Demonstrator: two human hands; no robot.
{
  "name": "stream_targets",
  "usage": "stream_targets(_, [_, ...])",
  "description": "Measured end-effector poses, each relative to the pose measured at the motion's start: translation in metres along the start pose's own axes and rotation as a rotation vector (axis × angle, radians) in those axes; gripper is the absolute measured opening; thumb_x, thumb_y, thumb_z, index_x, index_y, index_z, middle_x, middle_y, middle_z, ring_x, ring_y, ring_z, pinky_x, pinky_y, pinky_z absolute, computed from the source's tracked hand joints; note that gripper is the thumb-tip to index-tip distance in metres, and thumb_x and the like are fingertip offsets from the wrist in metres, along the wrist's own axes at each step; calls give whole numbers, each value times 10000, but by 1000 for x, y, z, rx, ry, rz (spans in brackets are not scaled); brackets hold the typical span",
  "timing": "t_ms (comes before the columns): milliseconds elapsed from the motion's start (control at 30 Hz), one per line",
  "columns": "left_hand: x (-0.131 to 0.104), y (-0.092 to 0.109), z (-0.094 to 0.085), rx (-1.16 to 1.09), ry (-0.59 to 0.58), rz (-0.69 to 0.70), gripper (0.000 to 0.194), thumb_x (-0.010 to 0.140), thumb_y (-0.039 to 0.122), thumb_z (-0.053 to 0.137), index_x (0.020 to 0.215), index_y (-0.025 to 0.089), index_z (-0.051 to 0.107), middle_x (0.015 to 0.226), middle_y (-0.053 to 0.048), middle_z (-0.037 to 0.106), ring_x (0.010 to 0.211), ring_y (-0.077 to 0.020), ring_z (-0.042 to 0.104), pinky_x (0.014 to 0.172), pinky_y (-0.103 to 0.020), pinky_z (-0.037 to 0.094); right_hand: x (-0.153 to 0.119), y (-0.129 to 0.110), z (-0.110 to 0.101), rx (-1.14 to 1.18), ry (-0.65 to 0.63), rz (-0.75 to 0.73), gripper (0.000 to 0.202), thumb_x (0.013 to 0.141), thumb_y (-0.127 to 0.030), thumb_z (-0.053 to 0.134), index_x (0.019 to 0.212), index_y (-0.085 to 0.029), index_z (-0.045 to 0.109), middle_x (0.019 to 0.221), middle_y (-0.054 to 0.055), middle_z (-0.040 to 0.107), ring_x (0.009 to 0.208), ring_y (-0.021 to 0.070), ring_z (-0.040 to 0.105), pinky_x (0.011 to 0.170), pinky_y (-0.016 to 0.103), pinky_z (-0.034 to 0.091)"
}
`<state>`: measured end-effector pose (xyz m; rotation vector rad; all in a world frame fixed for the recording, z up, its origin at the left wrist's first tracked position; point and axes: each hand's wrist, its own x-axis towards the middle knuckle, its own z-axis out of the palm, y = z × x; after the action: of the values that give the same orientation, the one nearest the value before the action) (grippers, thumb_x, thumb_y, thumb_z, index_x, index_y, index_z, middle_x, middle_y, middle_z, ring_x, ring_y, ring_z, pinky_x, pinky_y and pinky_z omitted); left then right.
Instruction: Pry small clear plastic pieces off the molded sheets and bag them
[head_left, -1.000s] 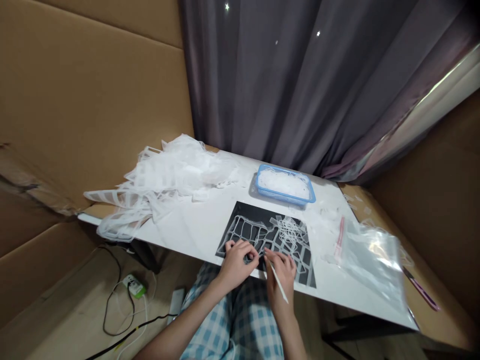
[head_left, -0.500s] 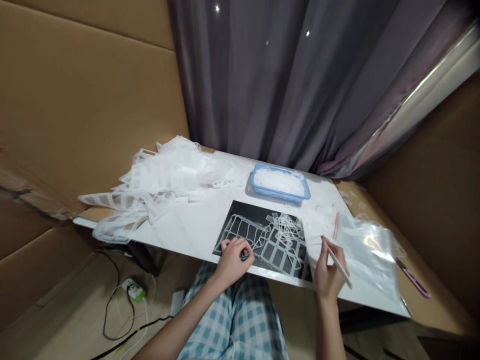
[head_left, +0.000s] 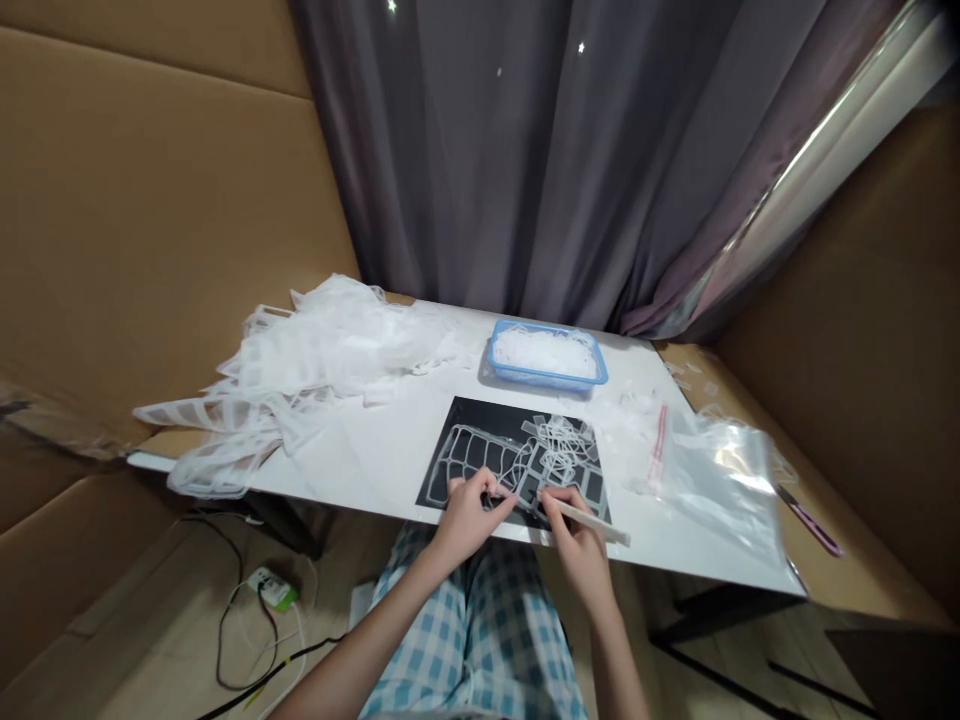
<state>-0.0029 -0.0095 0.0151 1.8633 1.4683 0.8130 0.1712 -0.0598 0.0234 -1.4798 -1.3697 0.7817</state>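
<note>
The mat (head_left: 480,408) is black, and the lattice (head_left: 487,434) on it whitish — a pale grid of uneven cells. Off-white colours the pen-like tool (head_left: 592,520); the table (head_left: 360,455) is white, the tray (head_left: 544,380) light blue around white scraps (head_left: 546,352). The heap of sheets (head_left: 337,340) looks milky white, the bag (head_left: 720,490) clear with a pinkish-red strip (head_left: 659,440). The curtain (head_left: 465,180) is grey-purple with bright star specks (head_left: 581,47), the trousers (head_left: 427,650) blue-and-white check, the panel (head_left: 165,200) brown.

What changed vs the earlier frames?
The right hand, off to the black sheet's right half a second ago, has come back left over it, near the left hand. It kept hold of the white tool. Tray and bag stayed put.
</note>
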Motion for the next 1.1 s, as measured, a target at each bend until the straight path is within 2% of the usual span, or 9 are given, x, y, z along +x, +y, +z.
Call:
stream_targets(167, [1, 1, 3, -85, 17, 27, 254, 813, 300, 588, 740, 204, 364, 831, 43, 695, 797, -158, 626, 851, -339, 366, -7, 3, 5, 49, -41, 35, 290, 928, -465, 499, 962, -216, 644, 988, 49, 683, 974, 222, 616, 858, 303, 461])
stream_targets(333, [0, 3, 4, -35, 81, 21, 277, 794, 286, 594, 706, 203, 346, 756, 57, 647, 718, -138, 601, 822, -319, 372, -9, 4, 8, 92, -45, 30, 270, 926, -444, 518, 984, -218, 653, 1035, 48, 693, 1006, 227, 626, 896, 316, 457])
stream_targets(500, [-1, 1, 5, -78, 50, 17, 268, 801, 311, 572, 714, 203, 343, 785, 44, 657, 751, -147, 605, 835, -332, 352, -11, 4, 13, 123, -35, 20, 263, 932, -433, 515, 984, -217, 657, 1022, 42, 695, 985, 214, 631, 887, 310, 459])
stream_targets(633, [-1, -2, 6, -91, 51, 19, 229, 805, 308, 572, 729, 201, 385, 801, 35, 658, 774, -152, 611, 854, -345, 342, -10, 6, 18, 83, -35, -19, 269, 931, -445, 512, 960, -219, 656, 1057, 50, 685, 1044, 223, 609, 945, 345, 438])
stream_targets(833, [-3, -3, 6, -90, 56, 35, 210, 810, 287, 582, 731, 196, 410, 794, 47, 650, 788, -150, 620, 854, -338, 335, -11, 5, 20, -6, -30, -42, 267, 949, -447, 478, 959, -234, 639, 1002, 33, 670, 1003, 212, 594, 925, 340, 416])
stream_targets(1100, [-4, -3, 6, -78, 48, 50, 211, 820, 268, 552, 717, 190, 385, 783, 46, 629, 786, -147, 615, 831, -338, 318, -12, 3, 25, -141, -125, -77, 220, 999, -371, 384, 1001, -261, 574, 1031, -1, 640, 1044, 205, 558, 1021, 412, 252])
